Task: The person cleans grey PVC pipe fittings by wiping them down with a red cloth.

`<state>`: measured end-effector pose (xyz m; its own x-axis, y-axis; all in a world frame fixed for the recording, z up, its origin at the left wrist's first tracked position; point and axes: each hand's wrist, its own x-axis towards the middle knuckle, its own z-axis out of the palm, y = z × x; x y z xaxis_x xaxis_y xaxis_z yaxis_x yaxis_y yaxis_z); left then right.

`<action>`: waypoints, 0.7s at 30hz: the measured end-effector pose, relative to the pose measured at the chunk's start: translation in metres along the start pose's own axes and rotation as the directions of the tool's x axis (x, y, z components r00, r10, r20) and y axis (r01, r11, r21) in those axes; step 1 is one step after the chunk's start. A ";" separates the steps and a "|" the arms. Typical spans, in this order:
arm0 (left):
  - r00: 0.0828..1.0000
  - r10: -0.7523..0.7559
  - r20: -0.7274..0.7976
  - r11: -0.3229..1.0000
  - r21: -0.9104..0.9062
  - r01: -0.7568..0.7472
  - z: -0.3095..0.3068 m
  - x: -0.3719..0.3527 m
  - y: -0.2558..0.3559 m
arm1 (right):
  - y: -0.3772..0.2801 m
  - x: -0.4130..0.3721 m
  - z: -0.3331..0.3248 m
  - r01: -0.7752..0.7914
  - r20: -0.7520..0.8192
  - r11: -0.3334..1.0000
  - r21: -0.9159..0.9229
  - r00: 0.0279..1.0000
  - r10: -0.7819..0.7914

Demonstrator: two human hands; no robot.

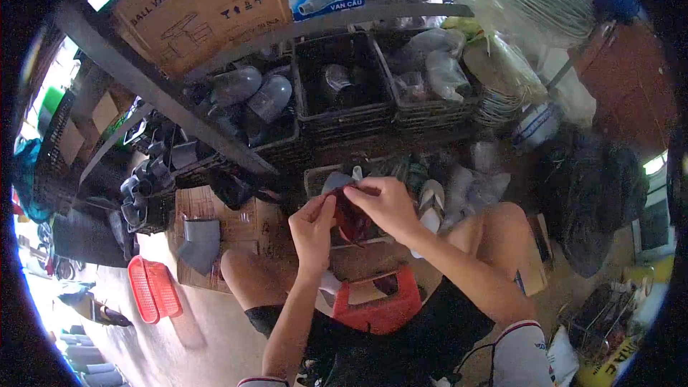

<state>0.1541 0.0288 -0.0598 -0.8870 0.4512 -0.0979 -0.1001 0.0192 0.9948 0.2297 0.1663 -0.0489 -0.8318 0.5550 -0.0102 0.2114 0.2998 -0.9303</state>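
Observation:
Both my hands are raised in front of my knees, close together over a dark red, limp-looking item (351,223). My left hand (312,231) pinches its left edge between thumb and fingers. From the other side, my right hand (383,204) has its fingers closed at the item's top. The item hangs down between them; its exact kind cannot be made out. Just behind the fingertips a grey piece (335,182) shows in part. Below the hands, between my legs, is a red plastic stool (380,304).
Black crates (344,111) of grey pipe fittings line the shelf ahead, under a slanting metal bar (165,93). At left, a grey elbow (199,244) lies on a cardboard box (251,226), near a red basket (150,290). White sandals (431,204) lie behind my right hand.

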 end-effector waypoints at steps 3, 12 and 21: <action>0.999 0.030 0.010 0.998 0.046 -0.031 0.003 -0.002 -0.002 | 0.002 -0.003 0.008 0.024 -0.027 0.999 -0.022 0.999 -0.024; 0.999 0.004 -0.032 0.995 0.101 -0.001 0.009 -0.006 -0.001 | -0.006 -0.007 0.009 0.118 -0.081 0.988 -0.096 0.989 -0.126; 0.997 0.064 -0.041 0.989 0.133 -0.058 0.009 -0.011 0.009 | 0.004 -0.018 0.023 0.355 0.061 0.930 -0.094 0.935 -0.350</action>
<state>0.1670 0.0325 -0.0500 -0.9094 0.4143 -0.0355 0.0119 0.1114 0.9937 0.2342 0.1396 -0.0603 -0.8827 0.3667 0.2940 -0.0502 0.5484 -0.8347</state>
